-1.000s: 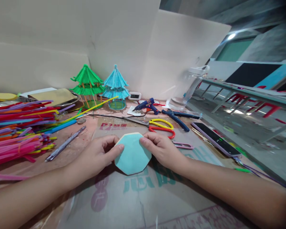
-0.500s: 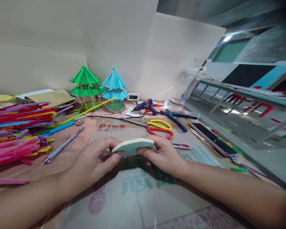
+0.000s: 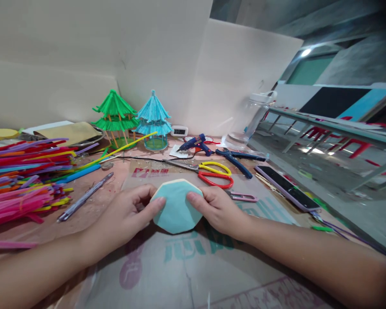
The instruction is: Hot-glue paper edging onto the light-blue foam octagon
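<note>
Both hands grip flat light-blue octagonal foam piece [image 3: 176, 207], blue face tilted toward camera, over printed cardboard sheet [image 3: 193, 266]: L hand [image 3: 127, 216] pinches left edge, R hand [image 3: 217, 210] right edge. Pink clip [image 3: 242, 197] just beside R hand. Farther: red/yellow-handled scissors [image 3: 209, 171], blue glue gun [image 3: 196, 143]. L side: pile of coloured pipe cleaners [image 3: 22, 176]. Far back: green stick pagoda [image 3: 115, 116], blue stick pagoda [image 3: 153, 118].

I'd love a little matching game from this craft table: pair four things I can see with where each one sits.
Things:
1. light blue octagonal foam piece
2. green straw pagoda model
3. purple-cased phone
4. blue hot glue gun

Places:
A. far right, screen up
B. between left hand and right hand
C. behind the scissors
D. left of the blue pagoda

Pairs: 1-B, 2-D, 3-A, 4-C
</note>
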The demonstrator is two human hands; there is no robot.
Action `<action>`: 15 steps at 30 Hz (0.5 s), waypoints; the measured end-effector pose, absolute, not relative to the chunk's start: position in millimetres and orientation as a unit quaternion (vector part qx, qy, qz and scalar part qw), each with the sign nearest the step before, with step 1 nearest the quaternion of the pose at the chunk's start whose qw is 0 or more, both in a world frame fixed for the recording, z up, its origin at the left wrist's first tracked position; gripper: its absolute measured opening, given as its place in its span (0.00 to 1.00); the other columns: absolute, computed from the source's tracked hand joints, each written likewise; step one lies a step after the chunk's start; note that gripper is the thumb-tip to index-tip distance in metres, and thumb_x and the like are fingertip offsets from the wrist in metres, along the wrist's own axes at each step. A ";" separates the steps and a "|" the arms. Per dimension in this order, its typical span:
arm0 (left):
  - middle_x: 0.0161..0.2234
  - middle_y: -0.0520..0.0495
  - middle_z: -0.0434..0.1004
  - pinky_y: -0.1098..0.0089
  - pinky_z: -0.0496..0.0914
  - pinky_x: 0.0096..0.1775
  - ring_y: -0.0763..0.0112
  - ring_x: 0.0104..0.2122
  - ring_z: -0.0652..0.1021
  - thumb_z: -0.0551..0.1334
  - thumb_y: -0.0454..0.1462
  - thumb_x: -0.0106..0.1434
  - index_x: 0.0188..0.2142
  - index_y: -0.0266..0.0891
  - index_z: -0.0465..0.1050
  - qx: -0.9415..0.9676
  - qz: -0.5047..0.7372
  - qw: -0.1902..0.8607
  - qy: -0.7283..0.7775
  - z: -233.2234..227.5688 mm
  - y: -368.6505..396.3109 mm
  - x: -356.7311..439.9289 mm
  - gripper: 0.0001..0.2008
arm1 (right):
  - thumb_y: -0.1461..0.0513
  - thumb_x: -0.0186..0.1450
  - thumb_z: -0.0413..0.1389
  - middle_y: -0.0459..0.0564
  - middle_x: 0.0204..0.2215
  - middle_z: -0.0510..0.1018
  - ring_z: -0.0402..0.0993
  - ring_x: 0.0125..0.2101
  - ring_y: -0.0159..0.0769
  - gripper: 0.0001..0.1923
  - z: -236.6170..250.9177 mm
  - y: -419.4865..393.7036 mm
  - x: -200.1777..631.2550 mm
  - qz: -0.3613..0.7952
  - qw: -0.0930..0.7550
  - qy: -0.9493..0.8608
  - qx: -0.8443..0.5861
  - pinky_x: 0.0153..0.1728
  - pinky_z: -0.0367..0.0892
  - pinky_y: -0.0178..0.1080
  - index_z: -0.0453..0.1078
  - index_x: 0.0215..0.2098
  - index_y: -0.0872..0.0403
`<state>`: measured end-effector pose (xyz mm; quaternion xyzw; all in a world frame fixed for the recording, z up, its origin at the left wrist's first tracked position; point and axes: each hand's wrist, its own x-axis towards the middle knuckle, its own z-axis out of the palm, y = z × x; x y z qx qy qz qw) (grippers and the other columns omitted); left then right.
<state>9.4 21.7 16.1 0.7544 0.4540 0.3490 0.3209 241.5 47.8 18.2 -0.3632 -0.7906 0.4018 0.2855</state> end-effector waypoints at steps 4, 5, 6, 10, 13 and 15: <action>0.21 0.55 0.65 0.75 0.61 0.22 0.74 0.21 0.67 0.54 0.51 0.68 0.27 0.40 0.66 0.737 0.351 0.366 0.446 13.8 26.2 9.4 0.20 | 0.42 0.70 0.45 0.45 0.23 0.68 0.65 0.25 0.31 0.28 16.7 51.0 241.4 0.437 0.271 -0.772 -0.373 0.28 0.65 0.33 0.66 0.28 0.54; 0.21 0.55 0.66 0.74 0.62 0.23 0.74 0.21 0.67 0.54 0.51 0.68 0.28 0.39 0.67 0.736 0.354 0.365 0.447 14.0 26.7 9.2 0.20 | 0.42 0.70 0.45 0.45 0.23 0.68 0.64 0.25 0.31 0.27 16.3 51.7 241.1 0.439 0.274 -0.771 -0.372 0.28 0.65 0.33 0.65 0.28 0.54; 0.22 0.54 0.66 0.74 0.62 0.23 0.74 0.22 0.68 0.54 0.51 0.68 0.28 0.39 0.67 0.737 0.357 0.357 0.449 14.2 26.9 8.9 0.20 | 0.42 0.70 0.46 0.44 0.23 0.67 0.64 0.24 0.31 0.27 16.1 52.2 240.8 0.439 0.279 -0.770 -0.369 0.27 0.64 0.33 0.65 0.28 0.54; 0.25 0.53 0.71 0.74 0.66 0.26 0.73 0.25 0.72 0.57 0.49 0.67 0.31 0.39 0.71 0.759 0.353 0.295 0.461 15.2 25.5 7.3 0.17 | 0.45 0.70 0.50 0.42 0.22 0.65 0.62 0.22 0.28 0.22 15.9 52.3 239.6 0.433 0.309 -0.772 -0.348 0.22 0.59 0.31 0.65 0.30 0.54; 0.27 0.53 0.74 0.74 0.68 0.27 0.71 0.27 0.74 0.60 0.48 0.65 0.33 0.39 0.73 0.763 0.348 0.267 0.475 15.6 23.6 7.4 0.15 | 0.47 0.69 0.52 0.42 0.23 0.66 0.61 0.22 0.28 0.20 17.3 51.2 239.0 0.425 0.315 -0.778 -0.339 0.21 0.59 0.30 0.66 0.31 0.54; 0.27 0.52 0.75 0.74 0.69 0.27 0.70 0.27 0.75 0.60 0.49 0.65 0.34 0.40 0.73 0.763 0.350 0.260 0.477 15.8 22.2 7.8 0.15 | 0.48 0.69 0.52 0.42 0.23 0.67 0.61 0.22 0.28 0.19 18.7 50.5 238.6 0.418 0.315 -0.782 -0.337 0.21 0.59 0.30 0.67 0.31 0.54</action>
